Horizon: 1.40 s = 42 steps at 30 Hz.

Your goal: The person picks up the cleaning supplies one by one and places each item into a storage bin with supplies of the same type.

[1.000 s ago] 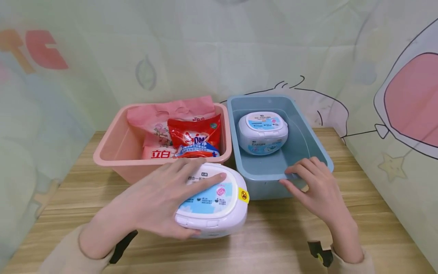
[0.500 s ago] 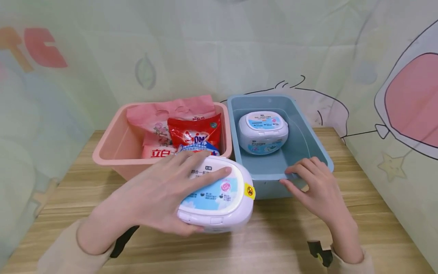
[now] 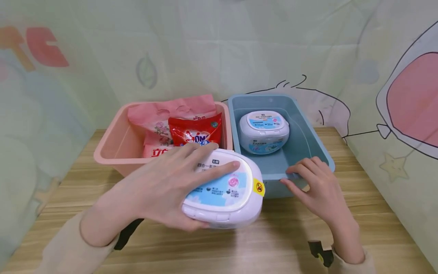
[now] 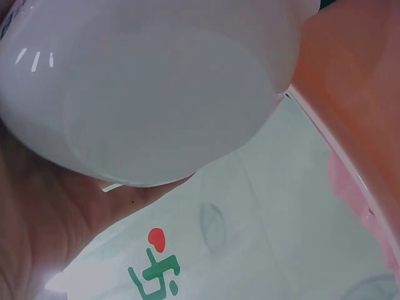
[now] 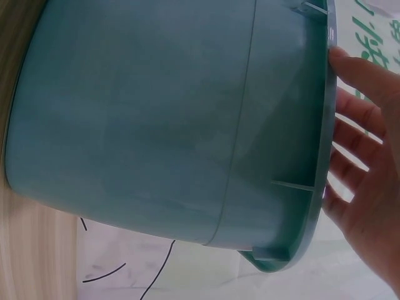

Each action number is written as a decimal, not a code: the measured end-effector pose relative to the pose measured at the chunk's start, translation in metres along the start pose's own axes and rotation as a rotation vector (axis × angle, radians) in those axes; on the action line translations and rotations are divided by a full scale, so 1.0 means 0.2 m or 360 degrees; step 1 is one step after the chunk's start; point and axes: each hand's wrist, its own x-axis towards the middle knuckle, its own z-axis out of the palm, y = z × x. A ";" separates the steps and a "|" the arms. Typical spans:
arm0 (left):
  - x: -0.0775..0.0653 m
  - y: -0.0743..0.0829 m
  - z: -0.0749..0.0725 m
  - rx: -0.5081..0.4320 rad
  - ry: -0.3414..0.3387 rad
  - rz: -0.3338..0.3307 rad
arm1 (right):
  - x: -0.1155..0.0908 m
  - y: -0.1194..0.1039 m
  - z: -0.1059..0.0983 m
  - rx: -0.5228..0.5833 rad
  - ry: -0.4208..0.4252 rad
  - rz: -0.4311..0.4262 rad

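Observation:
My left hand (image 3: 164, 186) grips a white tub of laundry pods (image 3: 236, 196) with a blue label and a yellow sticker. The tub is tilted in the air before the two bins, and its smooth underside faces the left wrist camera. With thumb and fingertips, my right hand (image 3: 319, 192) pinches the front rim of the blue plastic bin (image 3: 273, 186). A second, similar tub (image 3: 263, 133) stands inside that bin, towards its far left. In the right wrist view, the thumb (image 5: 359, 72) touches the rim from outside, while the fingertips are partly hidden behind it.
Left of the blue bin, a pink bin (image 3: 109, 160) holds a pink bag of detergent (image 3: 161, 133) and a red detergent bag (image 3: 183, 127). Both bins stand on a wood-grain table (image 3: 253, 251). A printed curtain (image 3: 191, 61) hangs behind.
My left hand has carried the held tub right and a little up in the head view, closer to the blue bin. The right hand has stayed at the rim.

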 end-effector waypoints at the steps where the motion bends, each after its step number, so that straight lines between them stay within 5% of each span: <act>1: 0.00 0.00 0.00 -0.0003 -0.0005 0.0001 | 0.00 0.00 0.00 -0.0002 -0.0004 0.0003; 24: 0.08 -0.01 -0.10 -0.0052 0.0047 0.0018 | 0.00 0.00 0.00 -0.0001 0.0014 -0.0016; 42: 0.12 -0.02 -0.19 -0.0042 0.0192 0.0060 | 0.00 0.00 -0.01 -0.0041 -0.0071 0.0025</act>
